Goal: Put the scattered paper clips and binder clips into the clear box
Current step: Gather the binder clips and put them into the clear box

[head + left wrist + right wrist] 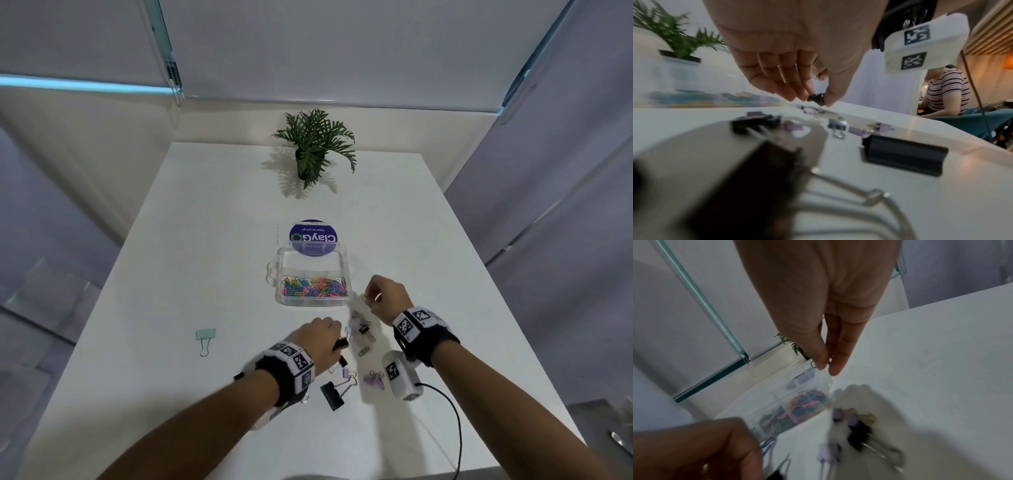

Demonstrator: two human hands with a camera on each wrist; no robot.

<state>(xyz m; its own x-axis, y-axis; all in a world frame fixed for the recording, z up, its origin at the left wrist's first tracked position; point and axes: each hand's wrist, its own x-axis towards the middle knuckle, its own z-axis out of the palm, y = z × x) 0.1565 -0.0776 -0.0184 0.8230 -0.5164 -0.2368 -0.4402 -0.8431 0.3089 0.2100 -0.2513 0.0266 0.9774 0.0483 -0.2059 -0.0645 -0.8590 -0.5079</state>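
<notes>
Clear plastic box (310,267) is sitting mid-table, holding coloured paper clips (315,287); the right hand (387,298) is pinching a small clip just beside it. Left wrist view: the left hand (797,56) is pinching a small black binder clip (816,98) above scattered ones. Right wrist view: thumb and fingertips (836,368) are closing on a wire clip over the box's corner.

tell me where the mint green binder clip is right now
In the head view the mint green binder clip lies alone on the white table, far left of the clear box.

The white table (205,257) carries a clear box (310,265), scattered binder clips (332,394) (one mint-green (205,335)) and a potted plant (313,150).
</notes>
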